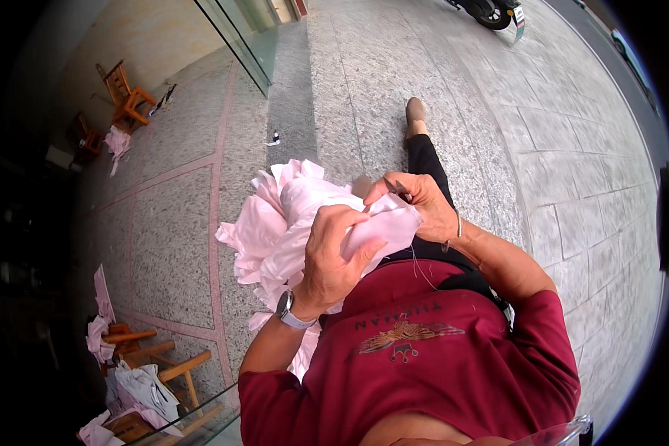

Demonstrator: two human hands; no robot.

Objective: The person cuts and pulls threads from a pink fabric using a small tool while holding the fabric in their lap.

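A bunched pale pink cloth (271, 223) lies over my lap, and both my hands are on its right end. My left hand (334, 256), with a watch on the wrist, grips a fold of the cloth from below. My right hand (420, 201) pinches the upper edge of the same fold, fingers closed; a small dark thing shows between the fingertips, too small to tell apart. A thin thread (418, 264) hangs down from the cloth over my dark red shirt. My leg in black trousers stretches ahead, ending in a beige shoe (415, 111).
I sit on grey stone paving. Small wooden chairs (130, 97) stand far left, and another wooden chair (163, 368) with more pink and white cloth is at lower left. A glass wall (238, 37) rises ahead. A scooter (490, 11) is parked at the top.
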